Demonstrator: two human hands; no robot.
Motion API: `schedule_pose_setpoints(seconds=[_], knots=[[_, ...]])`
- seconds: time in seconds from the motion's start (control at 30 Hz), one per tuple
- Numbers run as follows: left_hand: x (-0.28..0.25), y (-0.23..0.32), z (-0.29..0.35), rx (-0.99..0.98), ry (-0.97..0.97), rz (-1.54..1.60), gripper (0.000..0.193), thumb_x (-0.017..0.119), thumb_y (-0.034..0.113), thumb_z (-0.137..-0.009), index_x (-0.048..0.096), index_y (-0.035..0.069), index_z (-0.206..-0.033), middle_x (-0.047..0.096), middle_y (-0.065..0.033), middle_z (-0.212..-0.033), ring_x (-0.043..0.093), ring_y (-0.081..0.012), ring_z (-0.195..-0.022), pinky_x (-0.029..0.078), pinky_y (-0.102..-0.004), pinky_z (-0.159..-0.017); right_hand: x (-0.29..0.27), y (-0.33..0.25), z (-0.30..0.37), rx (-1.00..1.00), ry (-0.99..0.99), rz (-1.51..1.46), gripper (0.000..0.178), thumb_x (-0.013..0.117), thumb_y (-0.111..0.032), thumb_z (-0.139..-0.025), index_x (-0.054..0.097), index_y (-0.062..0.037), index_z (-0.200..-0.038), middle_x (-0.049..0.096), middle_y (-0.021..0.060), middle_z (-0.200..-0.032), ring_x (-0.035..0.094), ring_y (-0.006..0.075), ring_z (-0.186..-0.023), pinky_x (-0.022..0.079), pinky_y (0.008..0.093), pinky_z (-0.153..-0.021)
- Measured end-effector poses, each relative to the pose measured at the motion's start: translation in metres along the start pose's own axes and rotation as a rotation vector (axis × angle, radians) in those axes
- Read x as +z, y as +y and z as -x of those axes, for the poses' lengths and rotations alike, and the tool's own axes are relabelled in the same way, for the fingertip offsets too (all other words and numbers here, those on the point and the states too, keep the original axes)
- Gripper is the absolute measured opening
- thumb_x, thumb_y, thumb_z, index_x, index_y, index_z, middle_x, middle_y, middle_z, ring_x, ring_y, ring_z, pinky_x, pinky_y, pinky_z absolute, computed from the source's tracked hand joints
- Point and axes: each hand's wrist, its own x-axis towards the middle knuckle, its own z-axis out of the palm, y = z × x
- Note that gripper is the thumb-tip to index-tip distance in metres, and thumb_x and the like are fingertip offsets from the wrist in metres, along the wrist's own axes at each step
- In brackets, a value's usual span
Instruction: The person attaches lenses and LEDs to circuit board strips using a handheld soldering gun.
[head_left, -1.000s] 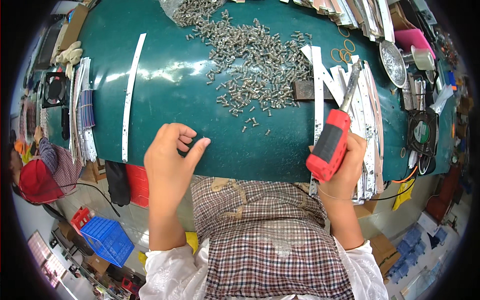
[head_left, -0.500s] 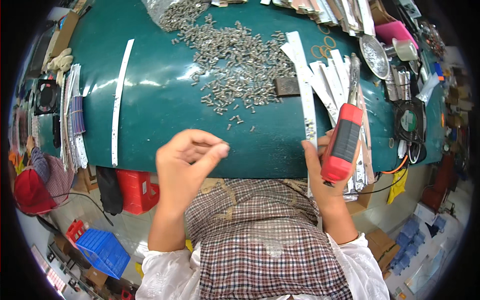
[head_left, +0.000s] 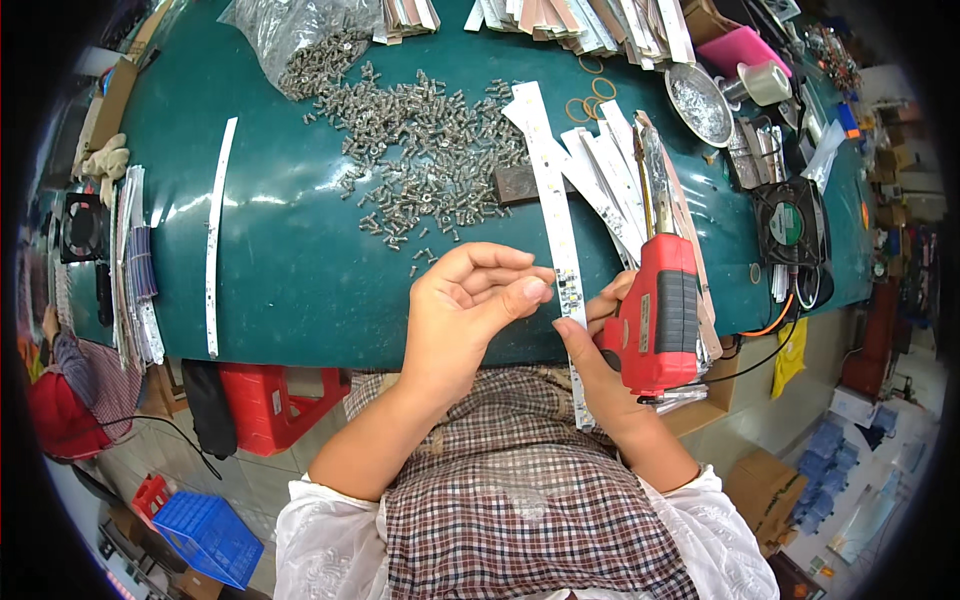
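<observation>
Green covering spreads over the table [head_left: 290, 310], whose near edge bows across in front of the person's checked apron [head_left: 520, 470]. Near that edge, right of its middle, a long white strip [head_left: 550, 200] slants away toward the far side, its near end jutting past the edge over the apron. The left hand [head_left: 450, 315] is at the strip's left side, its thumb and fingertips bunched close together; whether they pinch something small I cannot tell. The right hand [head_left: 610, 365] has its fingers curled around a red-and-black tool [head_left: 660, 335] with a slim metal tip pointing to the far edge, its thumb touching the strip.

Small metal pieces [head_left: 425, 160] lie heaped from the table's middle toward the far edge, where a clear plastic bag [head_left: 280, 35] holds more. A dark block [head_left: 514, 186] sits just beside the strip, and more white strips [head_left: 615, 180] are stacked to its right. Near the right edge are a metal dish [head_left: 700, 108] and a black fan [head_left: 790, 222]; toward the left edge lies a single strip [head_left: 217, 240].
</observation>
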Motion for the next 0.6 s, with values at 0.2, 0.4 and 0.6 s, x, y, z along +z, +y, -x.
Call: schedule_pose_setpoints(seconds=[0.2,0.4,0.6], knots=[[0.003,-0.002,-0.002,-0.025,0.077,-0.044,0.024,0.072,0.007,-0.087,0.063,-0.004,-0.106,0.071,-0.0179,-0.102,0.07,-0.0188,-0.09,0.056,-0.028,-0.077,0.0,-0.002,0.001,0.014,0.032,-0.032,0.049,0.069,0.012,-0.08,0.039,-0.0107,-0.11,0.041,-0.0045,-0.087,0.039,-0.0006,-0.074,0.036,0.0148,-0.065],[0.008,-0.008,-0.003,-0.05,0.085,-0.036,0.022,0.071,0.006,-0.087,0.062,-0.002,-0.106,0.071,-0.0153,-0.097,0.07,-0.0175,-0.085,0.058,-0.027,-0.074,-0.001,-0.001,0.002,0.002,0.019,-0.006,0.045,0.069,0.009,-0.082,0.04,-0.0066,-0.112,0.045,-0.0039,-0.084,0.042,-0.0004,-0.07,0.038,0.015,-0.062],[0.013,-0.011,-0.002,-0.06,0.098,0.022,0.022,0.071,0.005,-0.088,0.061,-0.002,-0.106,0.071,-0.0124,-0.095,0.069,-0.0157,-0.083,0.058,-0.0259,-0.074,-0.002,0.002,0.003,-0.038,0.026,-0.033,0.042,0.07,0.006,-0.083,0.042,-0.0032,-0.112,0.047,-0.0037,-0.081,0.044,-0.0003,-0.067,0.039,0.0147,-0.058]])
